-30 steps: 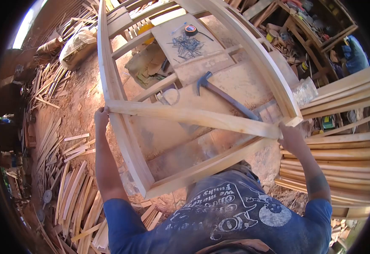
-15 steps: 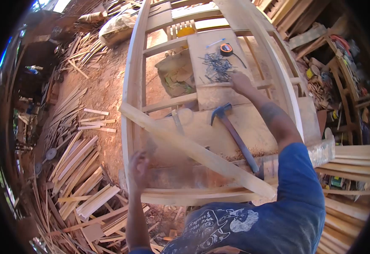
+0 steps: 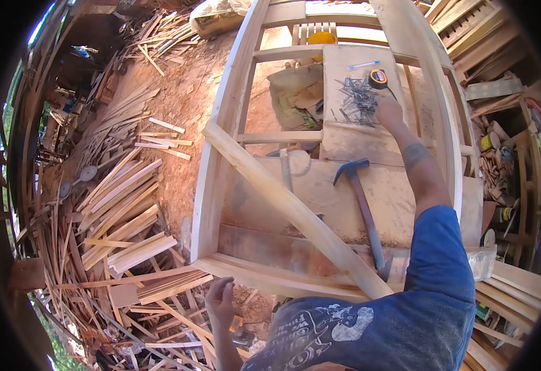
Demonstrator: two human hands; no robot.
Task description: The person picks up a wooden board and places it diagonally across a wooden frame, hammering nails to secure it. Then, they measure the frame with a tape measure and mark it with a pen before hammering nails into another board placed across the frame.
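My right hand (image 3: 389,112) reaches out to the edge of a pile of nails (image 3: 359,99), its fingers pinched together at the nails; the fingertips are partly hidden. The nails lie on a flat board beside an orange and black tape measure (image 3: 378,78) and a blue pen (image 3: 364,64). My left hand (image 3: 220,303) hangs low beside the near corner of a wooden frame (image 3: 205,185), fingers loosely bent and nothing seen in them. A wooden strip (image 3: 295,210) lies diagonally across that corner. A claw hammer (image 3: 363,207) rests on the bench to its right.
Another hammer (image 3: 286,170) lies partly behind the strip. Wood offcuts (image 3: 122,216) cover the ground on the left. Stacked planks (image 3: 518,287) stand at the lower right. A yellow object (image 3: 322,38) sits beyond the frame's far openings.
The view has shifted, so the frame and bench appear farther right. My left hand has come down and back from the frame's left side. My right hand stays at the nails.
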